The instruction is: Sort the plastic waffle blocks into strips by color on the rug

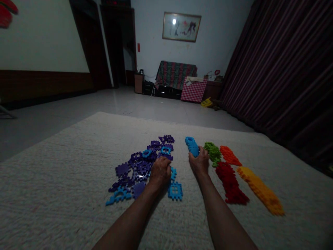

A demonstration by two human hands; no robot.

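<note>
Grouped, frame right: green stack (212,152), orange stack (230,155), red stack (230,180), yellow stack (261,190). Centre: blue row (191,144), right hand (199,161) clasping near end. Mixed, centre-left: purple pieces (143,167), loose blue pieces (174,185); left hand (160,171) there, grip unclear.

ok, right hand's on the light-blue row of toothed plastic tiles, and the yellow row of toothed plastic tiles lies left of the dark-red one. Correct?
Not quite: in the head view, the yellow row of toothed plastic tiles lies right of the dark-red row. The right hand is on the light-blue row, as you say.
</note>
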